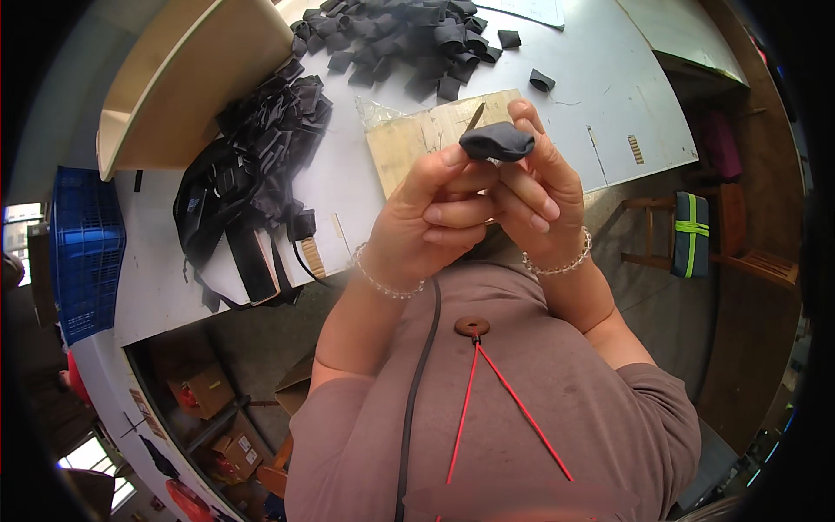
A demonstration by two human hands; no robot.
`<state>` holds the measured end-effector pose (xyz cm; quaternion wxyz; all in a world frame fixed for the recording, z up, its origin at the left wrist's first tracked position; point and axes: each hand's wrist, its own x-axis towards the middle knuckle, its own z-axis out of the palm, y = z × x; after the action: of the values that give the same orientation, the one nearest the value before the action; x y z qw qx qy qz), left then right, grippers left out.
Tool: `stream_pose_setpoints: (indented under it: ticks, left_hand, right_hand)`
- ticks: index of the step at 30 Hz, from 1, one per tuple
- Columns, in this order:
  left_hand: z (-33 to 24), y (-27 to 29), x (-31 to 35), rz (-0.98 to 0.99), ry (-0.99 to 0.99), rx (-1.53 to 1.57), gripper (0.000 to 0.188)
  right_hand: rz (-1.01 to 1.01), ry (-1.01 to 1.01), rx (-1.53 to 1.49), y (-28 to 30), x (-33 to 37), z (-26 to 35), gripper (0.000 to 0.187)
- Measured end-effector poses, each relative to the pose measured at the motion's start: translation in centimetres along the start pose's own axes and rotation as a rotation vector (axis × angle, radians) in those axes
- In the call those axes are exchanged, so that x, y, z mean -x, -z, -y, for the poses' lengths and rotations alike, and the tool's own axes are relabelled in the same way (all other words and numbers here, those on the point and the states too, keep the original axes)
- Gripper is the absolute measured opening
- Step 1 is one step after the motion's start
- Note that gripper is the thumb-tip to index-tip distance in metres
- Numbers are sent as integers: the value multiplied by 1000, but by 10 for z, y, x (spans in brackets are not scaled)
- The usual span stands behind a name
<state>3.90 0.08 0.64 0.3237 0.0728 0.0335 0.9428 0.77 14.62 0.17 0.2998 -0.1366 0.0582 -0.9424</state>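
Note:
Both my hands are raised in front of my chest and pinch one small folded black fabric piece (497,140). My left hand (439,217) grips it from the left with thumb and fingers. My right hand (539,187) holds it from the right, index finger curled over its top. Each wrist wears a clear bead bracelet. Behind my hands a wooden board (417,135) lies on the white table (600,78). A pile of similar black folded pieces (404,39) lies at the table's far side.
A heap of black straps (252,165) covers the table's left part beside a curved wooden shelf piece (187,74). A blue crate (84,244) stands at far left. A wooden chair with a dark and green cushion (691,233) is at right. Cardboard boxes (204,391) sit under the table.

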Motion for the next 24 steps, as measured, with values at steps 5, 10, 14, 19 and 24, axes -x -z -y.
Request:
stream_pose_setpoints:
  ticks: [5,10,14,19,24]
  left_hand:
    - [-8,-4,-11,-35,-132,86,28]
    - [-8,2,-18,-329,-288,-339,29]
    - [-2,10,-26,-409,-567,-1036,42]
    - [-13,18,-31,-306,-759,-1515,33]
    - [-26,25,-30,-278,-793,-1686,23]
  right_hand:
    - [-178,126,69,-10,-9,-7,16]
    - [-369,130,24,6,-6,-4,16]
    - [-294,112,-123,8,-2,3,17]
    - [-389,125,-123,16,-5,4,17]
    - [-355,65,-27,30,-7,0,17]
